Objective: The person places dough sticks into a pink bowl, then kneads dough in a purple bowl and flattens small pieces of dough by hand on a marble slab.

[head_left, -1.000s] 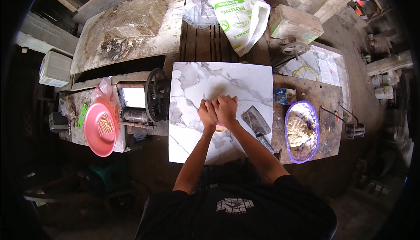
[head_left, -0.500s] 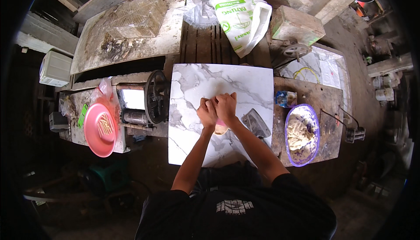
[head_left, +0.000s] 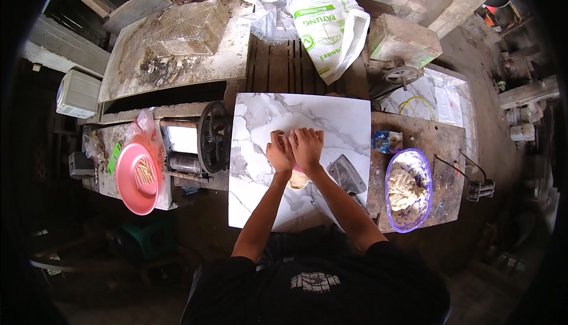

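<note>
L hand [head_left: 280, 152] + R hand [head_left: 307, 150] tog. over dough [head_left: 297, 181]

Yours are side by side, fingers curled; can't tell if clamped on the dough, which shows nr your wrists, on marbled bench [head_left: 260, 200]. Grey flat tool [head_left: 347, 173] nr R hand; purple basin [head_left: 410, 222] w/ dough mass [head_left: 405, 187] further R.

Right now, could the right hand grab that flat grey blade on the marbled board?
Probably yes: the right hand is just left of the blade on the marbled board, and nothing seems to stand between them, though that hand sits close beside the left hand.
</note>
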{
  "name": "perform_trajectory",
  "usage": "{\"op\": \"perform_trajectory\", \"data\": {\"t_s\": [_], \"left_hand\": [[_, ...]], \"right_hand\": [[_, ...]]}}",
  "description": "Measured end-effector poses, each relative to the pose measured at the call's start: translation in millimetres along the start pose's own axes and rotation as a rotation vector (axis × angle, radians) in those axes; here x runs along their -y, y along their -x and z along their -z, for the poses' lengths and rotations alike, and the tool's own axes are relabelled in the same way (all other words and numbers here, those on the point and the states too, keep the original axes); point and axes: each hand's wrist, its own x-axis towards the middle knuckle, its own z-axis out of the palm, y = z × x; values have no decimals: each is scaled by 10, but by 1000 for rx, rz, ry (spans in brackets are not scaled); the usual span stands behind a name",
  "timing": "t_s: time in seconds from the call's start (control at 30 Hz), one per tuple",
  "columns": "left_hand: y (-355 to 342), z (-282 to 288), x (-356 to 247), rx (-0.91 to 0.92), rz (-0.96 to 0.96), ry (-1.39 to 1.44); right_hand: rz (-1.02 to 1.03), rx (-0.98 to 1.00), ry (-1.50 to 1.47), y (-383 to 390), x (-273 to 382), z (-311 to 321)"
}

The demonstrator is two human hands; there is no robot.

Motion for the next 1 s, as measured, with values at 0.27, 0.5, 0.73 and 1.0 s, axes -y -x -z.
{"op": "perform_trajectory", "data": {"t_s": [0.27,0.5,0.73,1.0], "left_hand": [[-89,-29,44,90,190,101],[-160,-98,-1,74,119,59],[67,122,215,53,-24,18],[347,226,449,200,-114,-205]], "right_hand": [[-7,-3,-76,199,76,24],[133,24,-133,-22,-192,-39],[145,22,-238,-184,-277,-219],[188,264,-471,-343,-327,-319]]}}
